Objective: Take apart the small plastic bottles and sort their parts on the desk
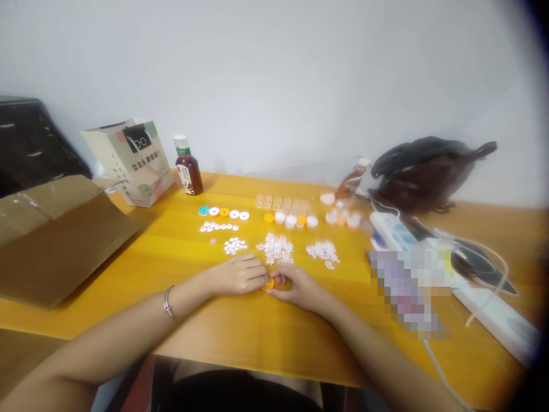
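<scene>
Near the front middle of the table, my left hand (244,276) and my right hand (292,287) meet around a small orange round cap-like piece (269,284). My right thumb and fingers pinch its right side. The curled fingers of my left hand close over its left side and hide part of it. Just beyond my hands lie a pile of small white cut-out pieces (277,248), a group of white round bits (235,246) and a second pile of white pieces (323,252). Behind them runs a row of round caps (224,212), teal, white and orange, and another cap row (290,220).
Clear little cylinders (285,204) stand at the back. A dark red bottle (187,169), a paper bag (132,163) and a cardboard box (60,234) are on the left. Rightward are a tilted bottle (352,181), a dark bag (429,174) and a power strip (497,320) with cables.
</scene>
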A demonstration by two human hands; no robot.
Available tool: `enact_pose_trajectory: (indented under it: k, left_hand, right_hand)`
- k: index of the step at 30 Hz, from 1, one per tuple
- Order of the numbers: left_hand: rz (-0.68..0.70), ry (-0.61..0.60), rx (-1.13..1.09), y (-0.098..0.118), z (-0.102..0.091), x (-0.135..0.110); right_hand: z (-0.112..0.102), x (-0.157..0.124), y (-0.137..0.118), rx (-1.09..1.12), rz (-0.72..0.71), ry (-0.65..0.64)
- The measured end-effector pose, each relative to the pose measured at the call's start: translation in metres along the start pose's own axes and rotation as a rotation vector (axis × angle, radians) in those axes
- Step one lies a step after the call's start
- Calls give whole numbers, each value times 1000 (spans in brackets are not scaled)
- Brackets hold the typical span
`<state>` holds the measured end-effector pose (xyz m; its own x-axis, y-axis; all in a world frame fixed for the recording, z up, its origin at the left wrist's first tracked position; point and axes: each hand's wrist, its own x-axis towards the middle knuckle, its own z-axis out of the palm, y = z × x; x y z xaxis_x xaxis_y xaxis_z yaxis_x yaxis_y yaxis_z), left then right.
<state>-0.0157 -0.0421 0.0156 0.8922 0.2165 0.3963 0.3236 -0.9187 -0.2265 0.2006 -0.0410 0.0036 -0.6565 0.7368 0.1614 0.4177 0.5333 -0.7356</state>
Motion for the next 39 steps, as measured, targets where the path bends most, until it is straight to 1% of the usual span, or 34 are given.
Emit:
enact_pose_trajectory:
  k: [3,7,10,15,18,20,22,23,25,26,28,30,32,34,36,39]
  left_hand:
    - [-30,3,-41,1,2,0]
    - [-149,17,-219,2,5,2]
    - [-287,33,-421,3,7,2]
    - [-580,101,-831,2,15,0]
    - [-654,137,-939,1,17,-1]
    - [-673,156,-921,-3,12,-1]
    - [-701,131,-879,-12,2,-4]
    - [-720,93,-861,-18,-5,-7]
    - [-777,-36,-835,-35,-22,-16]
    - [-812,-82,-812,-44,-31,-22]
    - [-910,-155,-721,-62,-47,-37]
    - [-1000,-250,-585,-76,-58,-52]
    - [-1087,-342,-385,-86,-61,-64]
    - [-1136,-402,-247,-91,-59,-73]
    - [-1131,-432,-237,-91,-55,-76]
    - [-1095,-458,-294,-89,-49,-74]
  right_hand:
    - [-1,0,0,1,0,-7]
    - [-2,0,-2,-5,-4,-14]
    - [-3,0,-3,-8,-3,-27]
    - [-4,0,-2,-17,9,-40]
    - [-4,0,-1,-12,13,-47]
    - [-3,-1,-1,-5,15,-47]
    - [-3,-1,-2,3,20,-40]
    - [-3,-1,-3,5,23,-35]
    - [-3,-1,-3,5,24,-27]
    - [-3,-1,-3,2,23,-28]
    - [-3,-1,-4,-5,22,-35]
    - [-3,-1,-4,-12,23,-43]
    - [-4,-1,-5,-14,26,-42]
    - [-4,-1,-6,-11,29,-42]
    - [-5,-1,-6,-10,33,-44]
    - [-5,-1,-7,-13,31,-53]
